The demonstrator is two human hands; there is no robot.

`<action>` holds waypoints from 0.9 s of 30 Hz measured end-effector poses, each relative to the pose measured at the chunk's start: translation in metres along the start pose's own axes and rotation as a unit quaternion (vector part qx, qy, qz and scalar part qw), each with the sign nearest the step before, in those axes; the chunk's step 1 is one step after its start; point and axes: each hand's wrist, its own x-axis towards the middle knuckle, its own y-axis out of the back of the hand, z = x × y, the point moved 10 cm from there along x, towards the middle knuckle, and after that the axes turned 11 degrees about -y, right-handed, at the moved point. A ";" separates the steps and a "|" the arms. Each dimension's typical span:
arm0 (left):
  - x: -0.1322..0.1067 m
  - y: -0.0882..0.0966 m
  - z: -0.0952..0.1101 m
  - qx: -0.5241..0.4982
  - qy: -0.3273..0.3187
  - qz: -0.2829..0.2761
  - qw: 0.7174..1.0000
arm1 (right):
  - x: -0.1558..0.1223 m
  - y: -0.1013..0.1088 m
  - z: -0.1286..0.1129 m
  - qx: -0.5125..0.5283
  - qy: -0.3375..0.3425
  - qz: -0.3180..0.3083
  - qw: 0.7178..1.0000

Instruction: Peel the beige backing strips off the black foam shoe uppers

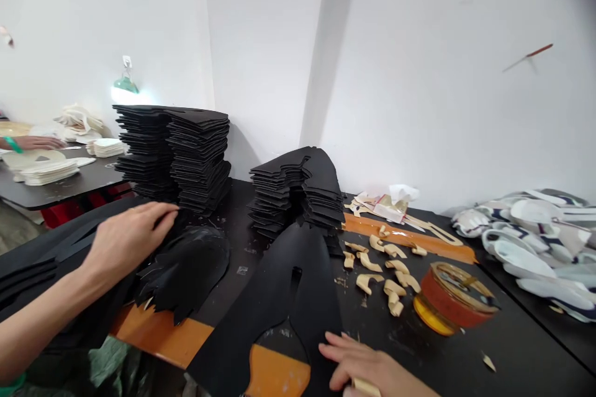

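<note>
A U-shaped black sheet (298,285) with a slit in its middle lies flat before me. My right hand (367,366) rests its fingertips on the sheet's right edge, while a short beige piece (365,386) is tucked under its lower fingers; the frame cuts off much of this piece. My left hand (133,236) hovers at the left, fingers loosely bent and thumb apart, with nothing visible in it. Just right of it lies a fanned pile of small rounded black pieces (193,270). More black sheets (28,276) lie beneath the left forearm.
Behind stand a tall stack (195,149) and a lower stack (298,192) of black cut-outs. Curled beige strips (393,291) and an amber tape roll (454,301) are at right, with white-and-navy pieces (549,248) beyond. Another person's hand (40,142) is at the far-left table.
</note>
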 end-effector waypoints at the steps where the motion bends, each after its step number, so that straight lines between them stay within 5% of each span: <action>1: 0.004 0.017 0.003 -0.032 0.016 0.045 0.998 | 0.003 0.012 0.003 0.018 -0.012 0.023 0.999; 4: 0.012 0.027 0.027 -0.278 0.069 0.088 0.954 | 0.025 0.052 0.016 0.058 0.005 0.140 0.988; 8: 0.008 -0.038 0.121 -0.621 0.083 -0.071 0.776 | 0.068 0.071 0.014 -0.021 0.082 0.253 0.964; 11: -0.011 -0.091 0.182 -0.741 0.118 -0.155 0.643 | 0.094 0.051 0.007 -0.116 0.083 0.237 0.961; 14: -0.031 -0.138 0.213 -0.790 0.171 -0.196 0.556 | 0.098 0.031 0.006 -0.178 0.070 0.215 0.958; 19: -0.038 -0.167 0.215 -0.805 0.205 -0.173 0.528 | 0.086 0.039 0.012 -0.116 0.051 0.246 0.961; 23: -0.030 -0.170 0.216 -0.792 0.188 -0.175 0.554 | 0.090 0.057 0.033 0.114 0.013 0.266 0.957; 27: -0.016 -0.171 0.221 -0.777 0.133 -0.158 0.594 | 0.102 0.047 0.059 0.331 -0.047 0.231 0.913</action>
